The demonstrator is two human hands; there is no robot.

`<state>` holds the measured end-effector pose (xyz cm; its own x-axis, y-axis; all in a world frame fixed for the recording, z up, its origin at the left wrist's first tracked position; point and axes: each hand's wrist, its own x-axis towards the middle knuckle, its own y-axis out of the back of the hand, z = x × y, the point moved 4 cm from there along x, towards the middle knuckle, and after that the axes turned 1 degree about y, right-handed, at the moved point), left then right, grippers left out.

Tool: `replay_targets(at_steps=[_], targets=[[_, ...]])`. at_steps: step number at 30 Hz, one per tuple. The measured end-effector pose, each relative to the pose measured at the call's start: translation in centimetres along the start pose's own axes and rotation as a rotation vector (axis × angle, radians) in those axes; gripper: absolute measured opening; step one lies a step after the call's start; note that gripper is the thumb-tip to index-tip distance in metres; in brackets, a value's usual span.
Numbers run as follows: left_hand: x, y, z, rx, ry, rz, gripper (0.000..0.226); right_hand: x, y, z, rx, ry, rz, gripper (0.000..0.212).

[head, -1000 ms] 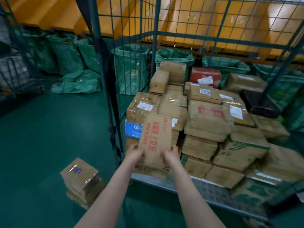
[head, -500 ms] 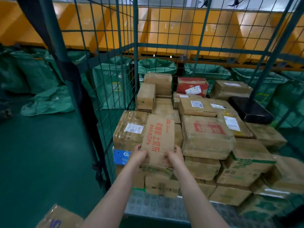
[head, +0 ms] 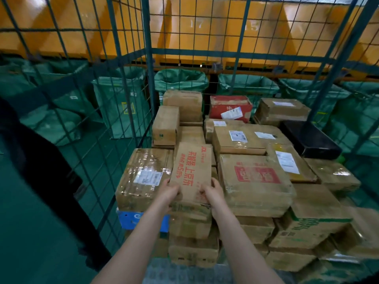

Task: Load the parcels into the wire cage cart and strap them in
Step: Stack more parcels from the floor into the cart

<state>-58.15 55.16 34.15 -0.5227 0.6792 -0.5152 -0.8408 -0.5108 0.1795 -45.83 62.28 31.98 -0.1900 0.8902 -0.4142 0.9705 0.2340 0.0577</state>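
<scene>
- Atop the stack in the green wire cage cart (head: 148,78) lies a flat brown red-printed cardboard parcel (head: 191,171), long axis six-to-twelve o'clock.
- Left hand (head: 169,191) and right hand (head: 213,191) clamp its near corners, equally close; seating it likely means pushing toward twelve.

Dim, slightly blurred wide-angle view, edges bowed, with glare on the taped parcel (head: 143,179).

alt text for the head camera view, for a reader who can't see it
A left hand and a right hand grip the near end of a brown parcel with red print, atop a pile of taped cardboard boxes inside a green wire cage cart. Green sacks stand beyond the mesh.
</scene>
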Motion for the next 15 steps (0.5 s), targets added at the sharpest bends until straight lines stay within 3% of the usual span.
replay_targets(at_steps=[6, 12, 15], targets=[[4.5, -4.3, 5.4, -0.041, -0.068, 0.021, 0.049, 7.5, 1.8, -4.2, 0.047, 0.013, -0.060, 0.049], [7.7, -6.8, 8.9, -0.019, -0.194, 0.045, 0.053, 12.5, 2.7, -8.2, 0.070, -0.048, -0.089, 0.064], [9.4, -7.1, 10.4, 0.003, -0.192, 0.092, 0.056, 14.4, 2.3, -9.1, 0.035, -0.047, -0.097, 0.061]])
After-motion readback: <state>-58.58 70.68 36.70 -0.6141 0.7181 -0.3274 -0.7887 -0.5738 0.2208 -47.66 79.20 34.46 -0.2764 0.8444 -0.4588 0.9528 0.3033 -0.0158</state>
